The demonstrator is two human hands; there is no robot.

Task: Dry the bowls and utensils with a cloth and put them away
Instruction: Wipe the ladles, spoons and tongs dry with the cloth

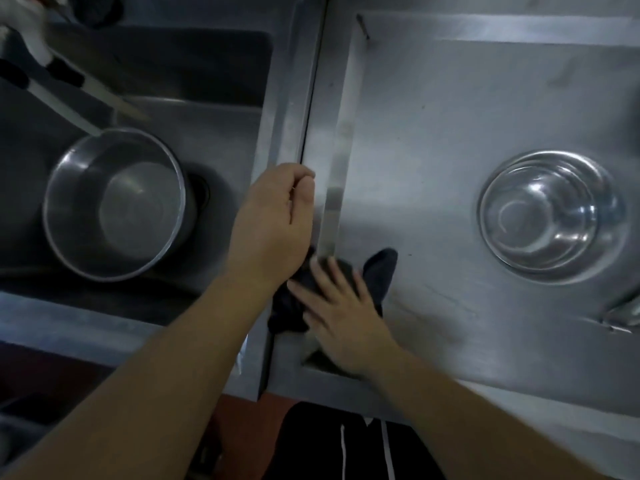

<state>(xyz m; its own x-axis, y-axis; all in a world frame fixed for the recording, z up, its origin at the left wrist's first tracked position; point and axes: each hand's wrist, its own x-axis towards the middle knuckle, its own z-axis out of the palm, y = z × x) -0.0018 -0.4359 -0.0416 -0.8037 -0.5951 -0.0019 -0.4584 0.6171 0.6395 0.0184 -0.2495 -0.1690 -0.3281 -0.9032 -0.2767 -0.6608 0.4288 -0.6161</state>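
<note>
Pressing flat right hand (341, 320) on dark cloth (379, 268) left of upturned steel bowl (552, 216); curling empty left hand (273, 220) just above cloth.

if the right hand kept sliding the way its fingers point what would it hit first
Probably the raised steel ridge at the counter's left edge: the right hand lies flat on the dark cloth, fingers aimed up-left toward it. Depth is uncertain.

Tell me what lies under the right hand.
The right hand rests with straight fingers on a dark cloth, which lies on the steel counter by its raised edge. The cloth's middle is covered by the hand; anything beneath cannot be seen.
</note>
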